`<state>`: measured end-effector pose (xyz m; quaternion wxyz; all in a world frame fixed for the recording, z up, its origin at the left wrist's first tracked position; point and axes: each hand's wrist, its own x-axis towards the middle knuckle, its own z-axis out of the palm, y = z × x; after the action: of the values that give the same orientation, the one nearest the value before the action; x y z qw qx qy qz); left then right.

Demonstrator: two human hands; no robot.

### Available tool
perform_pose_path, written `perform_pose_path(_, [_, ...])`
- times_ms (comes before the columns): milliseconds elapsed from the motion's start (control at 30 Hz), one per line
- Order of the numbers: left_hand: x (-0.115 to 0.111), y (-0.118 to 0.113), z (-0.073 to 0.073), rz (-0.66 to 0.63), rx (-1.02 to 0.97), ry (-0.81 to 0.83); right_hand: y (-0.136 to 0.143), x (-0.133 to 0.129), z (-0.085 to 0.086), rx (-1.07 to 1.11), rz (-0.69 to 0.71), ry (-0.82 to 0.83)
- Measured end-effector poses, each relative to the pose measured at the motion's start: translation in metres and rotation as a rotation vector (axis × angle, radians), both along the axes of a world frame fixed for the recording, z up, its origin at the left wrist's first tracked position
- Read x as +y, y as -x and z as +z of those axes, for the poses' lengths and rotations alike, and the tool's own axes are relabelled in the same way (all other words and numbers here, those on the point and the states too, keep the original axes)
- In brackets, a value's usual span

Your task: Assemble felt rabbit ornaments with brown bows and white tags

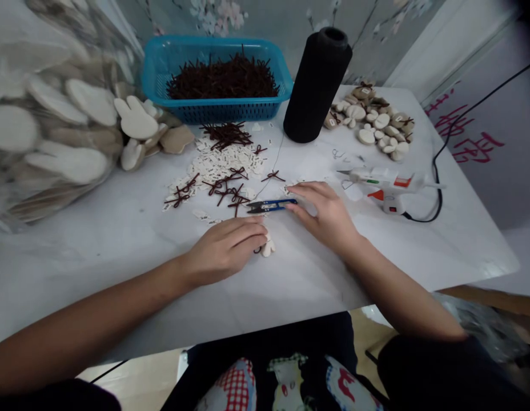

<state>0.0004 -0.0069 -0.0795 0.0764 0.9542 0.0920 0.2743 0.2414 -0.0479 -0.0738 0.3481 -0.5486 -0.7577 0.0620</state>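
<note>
Holding the small white two-lobed, fabric-like piece (269, 247) toward the front edge of the white bench (308, 291), the left hand (228, 245) needed a steady pinch; the right hand (327, 217) stood thumb and fingers parted by the blue-handled, dark-bladed metal snips (259, 206), whose points called for clearance.

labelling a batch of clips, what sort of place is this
Most likely a small handicraft workspace, though I can't tell if it's a home or a workshop. Signs: a glue gun, a blue basket heaped with dark brown bows, and blue-handled snips.
</note>
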Motion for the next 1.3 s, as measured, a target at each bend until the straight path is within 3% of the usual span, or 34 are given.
perform_pose_path(133, [-0.003,0.000,0.004,-0.082,0.014,0.050,0.003,0.009,-0.020,-0.118,0.008,0.016])
perform_pose_path(267, [-0.001,0.003,0.009,-0.132,-0.035,0.115,0.009,0.012,-0.022,-0.156,0.026,0.058])
perform_pose_path(433, [0.001,0.006,0.009,-0.150,-0.033,0.172,0.000,0.012,-0.011,-0.082,-0.031,0.122])
perform_pose_path(567, [0.003,0.007,0.008,-0.152,-0.045,0.137,-0.022,0.004,0.013,0.073,-0.036,0.246])
perform_pose_path(733, [0.010,0.010,0.006,-0.211,0.000,0.141,-0.044,-0.006,0.037,0.033,0.196,0.333])
perform_pose_path(833, [0.013,0.013,0.004,-0.189,0.029,0.242,-0.046,-0.008,0.041,-0.021,0.381,0.448])
perform_pose_path(967, [0.013,0.013,0.002,-0.161,0.029,0.227,-0.039,-0.009,0.042,-0.036,0.519,0.554])
perform_pose_path(1100, [0.012,0.011,0.003,-0.151,0.031,0.185,-0.028,-0.012,0.039,-0.024,0.602,0.569])
perform_pose_path(1300, [0.011,0.009,0.007,-0.151,0.075,0.227,-0.024,-0.013,0.034,-0.039,0.591,0.568])
